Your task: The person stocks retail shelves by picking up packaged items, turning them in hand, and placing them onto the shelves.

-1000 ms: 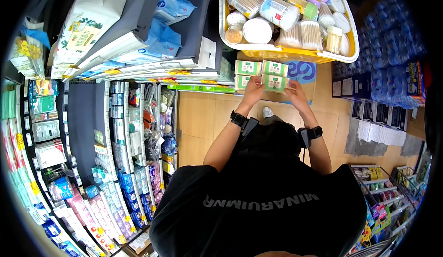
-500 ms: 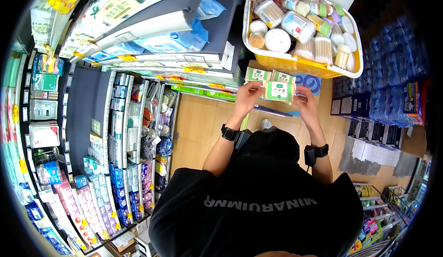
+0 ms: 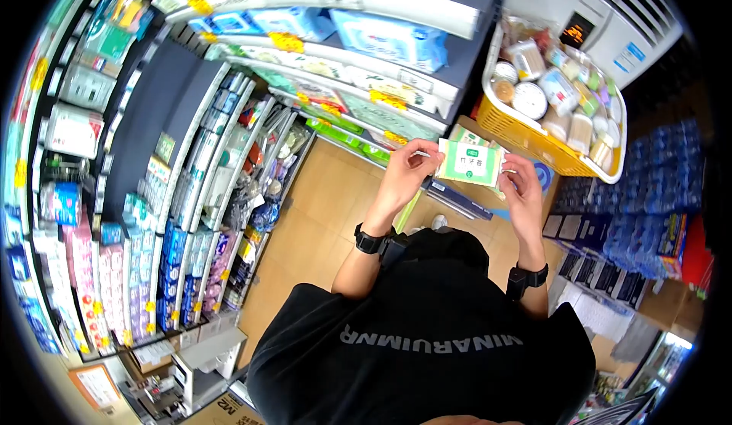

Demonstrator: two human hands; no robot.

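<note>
A green and cream packet [image 3: 470, 163] with a green label is stretched between my two hands, its printed face toward the camera. My left hand [image 3: 410, 172] pinches its left edge between thumb and fingers. At the opposite edge, my right hand [image 3: 522, 189] has its fingers closed on the corner. Behind the packet, part of a brown carton [image 3: 462, 131] shows; what lies in it is mostly hidden. A yellow and white basket [image 3: 534, 137] full of cotton swab tubs and toothpick jars stands just beyond, to the right.
Shelves [image 3: 396, 13] of wipes run across the top, and more stocked shelves [image 3: 164, 234] line the left. Blue-wrapped bottle packs [image 3: 648, 189] are stacked at the right. A white appliance [image 3: 602, 13] with a lit display stands behind the basket. Wooden floor [image 3: 305, 227] shows between.
The packet has come up off the others, closer to the camera, held in both hands. The view has turned, so the basket now appears farther right and lower.
</note>
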